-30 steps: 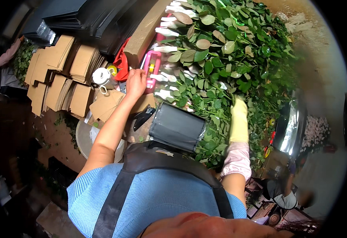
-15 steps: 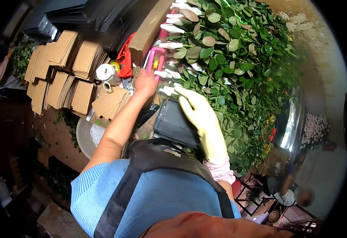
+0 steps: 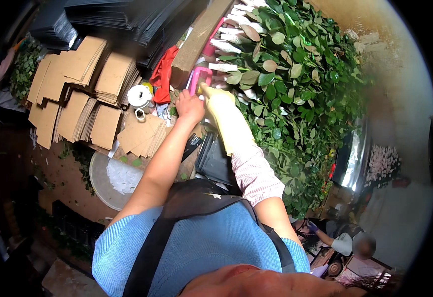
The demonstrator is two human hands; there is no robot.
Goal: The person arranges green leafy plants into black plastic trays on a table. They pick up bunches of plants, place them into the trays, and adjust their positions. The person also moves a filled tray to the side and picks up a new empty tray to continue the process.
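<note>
My bare left hand [image 3: 189, 106] has its fingers curled at the near end of a pink tape dispenser [image 3: 202, 74]; what they grip is unclear. My right hand [image 3: 219, 101], in a pale yellow glove with a pink patterned sleeve, is beside it at the dispenser, fingers drawn together, their hold hidden. Rose stems with white-netted heads [image 3: 225, 46] and dense leaves [image 3: 305, 94] lie just right of both hands. A dark folded pile [image 3: 211, 162] sits under my right forearm. A white cup [image 3: 139, 97] and loose brown cards [image 3: 139, 133] are left of my left hand.
Cardboard stacks [image 3: 75, 116] and black sheet stacks [image 3: 105, 20] fill the left back, beside a wooden beam [image 3: 199, 39] and red cloth [image 3: 163, 74]. A round tub [image 3: 97, 178] holds white scraps. Co-workers appear at the far left [image 3: 1, 69] and lower right [image 3: 340, 245].
My right hand has moved out of the foliage, up and leftward across the dark pile to the dispenser beside my left hand. My left hand has shifted slightly rightward in the picture.
</note>
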